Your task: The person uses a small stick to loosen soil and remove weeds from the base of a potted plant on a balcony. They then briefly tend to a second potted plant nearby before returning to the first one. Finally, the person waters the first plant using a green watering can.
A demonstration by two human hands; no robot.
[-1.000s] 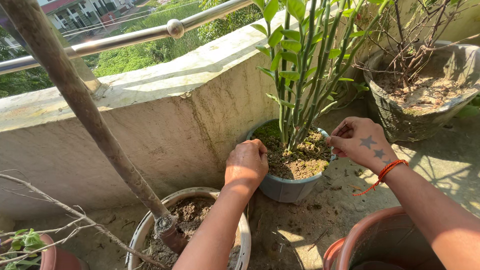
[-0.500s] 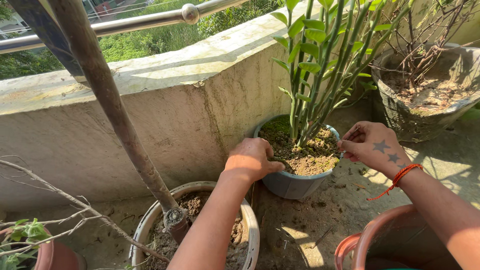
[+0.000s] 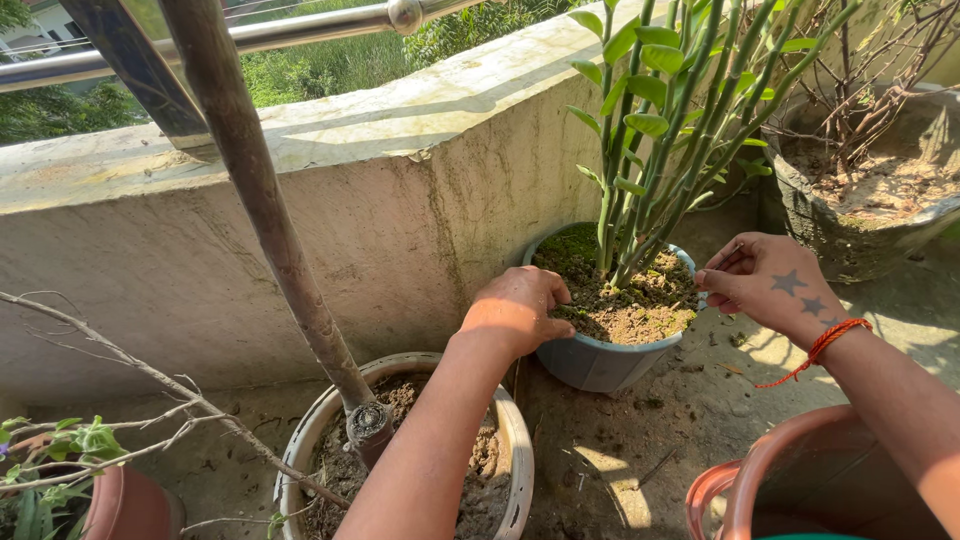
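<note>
Sunlit balcony, as I see it from the head camera: a low, weathered concrete parapet [image 3: 330,230] topped by a steel railing [image 3: 300,30], trees and greenery beyond. The dirt-strewn concrete floor [image 3: 620,450] lies partly in shade, with bright patches of sunlight.

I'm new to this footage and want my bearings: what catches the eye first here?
Both hands at the grey-blue pot of tall green stems by the parapet: the left hand on its near rim, the right hand, star-marked with an orange wrist thread, at its right edge.
</note>
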